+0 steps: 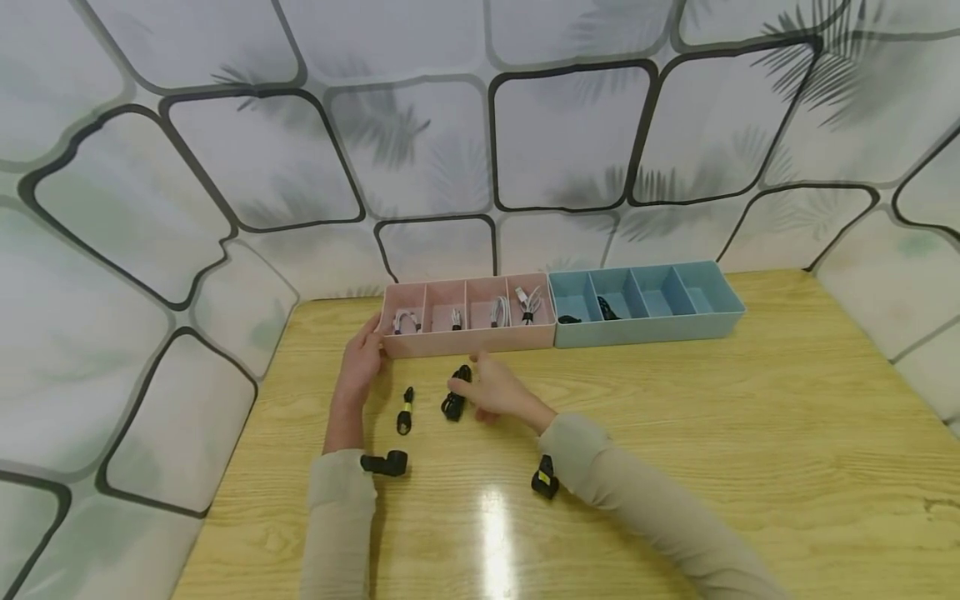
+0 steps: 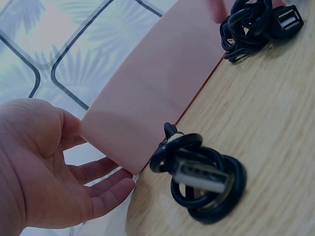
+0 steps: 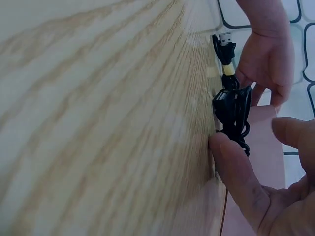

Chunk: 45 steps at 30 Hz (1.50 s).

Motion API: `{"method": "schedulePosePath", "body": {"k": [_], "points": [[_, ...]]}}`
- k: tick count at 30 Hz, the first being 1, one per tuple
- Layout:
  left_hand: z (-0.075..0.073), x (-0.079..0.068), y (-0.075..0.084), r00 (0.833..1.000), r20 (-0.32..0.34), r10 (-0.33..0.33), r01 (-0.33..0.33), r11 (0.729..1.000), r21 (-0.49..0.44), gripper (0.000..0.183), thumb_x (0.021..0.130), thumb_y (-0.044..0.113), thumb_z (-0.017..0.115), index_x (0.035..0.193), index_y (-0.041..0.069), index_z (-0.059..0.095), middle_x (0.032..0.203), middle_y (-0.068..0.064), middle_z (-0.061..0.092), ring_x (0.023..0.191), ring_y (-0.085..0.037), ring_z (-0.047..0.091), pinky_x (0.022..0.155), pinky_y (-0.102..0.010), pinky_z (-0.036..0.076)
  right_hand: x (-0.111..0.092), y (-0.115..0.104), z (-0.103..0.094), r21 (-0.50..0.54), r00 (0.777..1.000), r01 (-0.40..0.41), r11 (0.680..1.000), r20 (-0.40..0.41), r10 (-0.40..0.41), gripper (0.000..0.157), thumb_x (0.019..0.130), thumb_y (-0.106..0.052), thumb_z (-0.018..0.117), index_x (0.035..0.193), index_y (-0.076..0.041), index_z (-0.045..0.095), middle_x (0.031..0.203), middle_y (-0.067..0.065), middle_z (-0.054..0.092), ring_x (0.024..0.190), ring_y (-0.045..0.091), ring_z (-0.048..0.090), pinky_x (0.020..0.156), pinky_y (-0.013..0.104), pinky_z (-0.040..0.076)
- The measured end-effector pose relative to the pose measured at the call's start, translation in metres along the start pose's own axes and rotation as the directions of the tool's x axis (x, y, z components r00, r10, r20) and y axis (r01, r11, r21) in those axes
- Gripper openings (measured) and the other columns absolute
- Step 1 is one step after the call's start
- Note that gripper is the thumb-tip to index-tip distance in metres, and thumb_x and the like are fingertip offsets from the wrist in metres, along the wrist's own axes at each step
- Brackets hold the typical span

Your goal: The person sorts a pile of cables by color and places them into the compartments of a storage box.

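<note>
My left hand (image 1: 360,360) rests its fingers against the left end of a pink divided box (image 1: 465,343). The left wrist view shows the thumb side at the box's corner and the other fingers extended along its end. White cables (image 1: 528,306) lie bundled in the pink compartments. In front of the box, my right hand (image 1: 498,390) reaches over a coiled black USB cable (image 1: 454,404). Its thumb and fingers are spread apart beside that cable in the right wrist view. A smaller black cable (image 1: 405,412) with a yellow tie lies to the left on the table.
A blue divided box (image 1: 645,332) stands against the pink box's right end, with black cables (image 1: 607,309) in its two left compartments. Another yellow-marked black cable (image 1: 545,479) lies beside my right sleeve. Behind the wooden table (image 1: 787,433) rises a patterned wall (image 1: 570,137).
</note>
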<state>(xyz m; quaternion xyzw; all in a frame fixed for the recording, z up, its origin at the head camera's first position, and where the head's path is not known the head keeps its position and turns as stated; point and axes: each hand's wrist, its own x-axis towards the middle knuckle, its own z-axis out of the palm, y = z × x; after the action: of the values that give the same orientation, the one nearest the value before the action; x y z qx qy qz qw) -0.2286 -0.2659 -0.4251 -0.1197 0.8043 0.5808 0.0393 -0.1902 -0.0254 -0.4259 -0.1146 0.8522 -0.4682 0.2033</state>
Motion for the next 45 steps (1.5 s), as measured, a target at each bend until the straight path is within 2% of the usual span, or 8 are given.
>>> {"method": "schedulePosePath", "body": {"k": [3, 9, 13, 18, 24, 30, 38, 45], "points": [[0.000, 0.000, 0.001, 1.000, 0.006, 0.000, 0.000, 1.000, -0.013, 0.053, 0.105, 0.023, 0.028, 0.158, 0.018, 0.029, 0.157, -0.014, 0.034, 0.121, -0.033, 0.051, 0.076, -0.030, 0.043, 0.003, -0.002, 0.002, -0.011, 1.000, -0.026, 1.000, -0.014, 0.025, 0.072, 0.094, -0.024, 0.068, 0.149, 0.002, 0.029, 0.065, 0.014, 0.062, 0.049, 0.025, 0.063, 0.044, 0.035, 0.052], [0.000, 0.001, 0.002, 1.000, 0.011, 0.008, -0.008, 1.000, -0.021, 0.053, 0.106, 0.024, 0.028, 0.158, 0.019, 0.028, 0.153, -0.016, 0.038, 0.107, -0.032, 0.052, 0.072, -0.029, 0.042, 0.009, -0.002, 0.002, 0.043, 0.998, -0.058, 0.997, 0.001, 0.058, 0.066, 0.089, -0.010, 0.068, 0.143, 0.007, 0.034, 0.066, 0.013, 0.064, 0.046, 0.019, 0.059, 0.044, 0.031, 0.052], [0.000, 0.003, 0.002, 1.000, 0.012, 0.010, -0.010, 1.000, -0.014, 0.053, 0.106, 0.025, 0.027, 0.158, 0.020, 0.028, 0.154, -0.016, 0.037, 0.111, -0.032, 0.053, 0.073, -0.028, 0.042, 0.012, -0.002, 0.000, 0.091, 0.996, -0.083, 0.992, 0.020, 0.082, 0.064, 0.091, -0.013, 0.067, 0.143, 0.007, 0.036, 0.066, 0.015, 0.065, 0.046, 0.018, 0.060, 0.044, 0.032, 0.052], [-0.003, 0.004, -0.001, 1.000, 0.005, -0.001, 0.001, 1.000, -0.018, 0.053, 0.106, 0.024, 0.027, 0.158, 0.021, 0.028, 0.158, -0.014, 0.033, 0.124, -0.034, 0.051, 0.076, -0.027, 0.044, 0.017, -0.002, 0.002, 0.044, 0.997, -0.079, 0.996, 0.017, 0.078, 0.066, 0.094, -0.027, 0.067, 0.144, 0.004, 0.037, 0.062, 0.013, 0.064, 0.045, 0.019, 0.060, 0.043, 0.033, 0.052], [-0.003, 0.003, -0.003, 1.000, 0.007, -0.018, 0.018, 1.000, -0.011, 0.053, 0.105, 0.026, 0.027, 0.159, 0.023, 0.026, 0.159, -0.013, 0.032, 0.128, -0.032, 0.049, 0.080, -0.028, 0.044, 0.016, -0.002, 0.003, 0.072, 0.997, -0.076, 0.994, 0.000, 0.077, 0.051, 0.091, -0.014, 0.065, 0.134, 0.004, 0.043, 0.060, 0.011, 0.062, 0.042, 0.016, 0.057, 0.042, 0.031, 0.051], [-0.002, 0.004, -0.001, 1.000, -0.005, -0.006, 0.006, 1.000, 0.014, 0.053, 0.105, 0.026, 0.027, 0.158, 0.021, 0.027, 0.158, -0.014, 0.033, 0.124, -0.031, 0.051, 0.078, -0.027, 0.044, 0.010, 0.010, -0.006, 0.108, 0.999, -0.038, 0.993, -0.009, 0.039, 0.050, 0.089, -0.011, 0.066, 0.133, 0.001, 0.046, 0.076, 0.014, 0.066, 0.046, 0.015, 0.059, 0.044, 0.031, 0.052], [-0.001, 0.003, -0.001, 1.000, 0.007, -0.006, 0.006, 1.000, 0.019, 0.054, 0.105, 0.024, 0.025, 0.159, 0.020, 0.026, 0.158, -0.015, 0.032, 0.124, -0.033, 0.049, 0.080, -0.029, 0.044, -0.019, 0.029, -0.050, 0.191, 0.998, 0.021, 0.981, -0.067, -0.008, 0.052, 0.092, -0.011, 0.066, 0.138, -0.004, 0.045, 0.082, 0.014, 0.068, 0.059, 0.023, 0.065, 0.053, 0.036, 0.056], [0.000, 0.002, -0.001, 1.000, 0.006, -0.027, 0.027, 0.999, 0.036, 0.054, 0.105, 0.025, 0.026, 0.159, 0.021, 0.027, 0.156, -0.015, 0.035, 0.120, -0.031, 0.051, 0.080, -0.031, 0.044, -0.050, 0.040, -0.127, 0.257, 0.973, 0.090, 0.962, -0.227, -0.030, 0.059, 0.095, -0.011, 0.064, 0.147, -0.001, 0.038, 0.091, 0.020, 0.070, 0.071, 0.030, 0.070, 0.061, 0.047, 0.058]]}}
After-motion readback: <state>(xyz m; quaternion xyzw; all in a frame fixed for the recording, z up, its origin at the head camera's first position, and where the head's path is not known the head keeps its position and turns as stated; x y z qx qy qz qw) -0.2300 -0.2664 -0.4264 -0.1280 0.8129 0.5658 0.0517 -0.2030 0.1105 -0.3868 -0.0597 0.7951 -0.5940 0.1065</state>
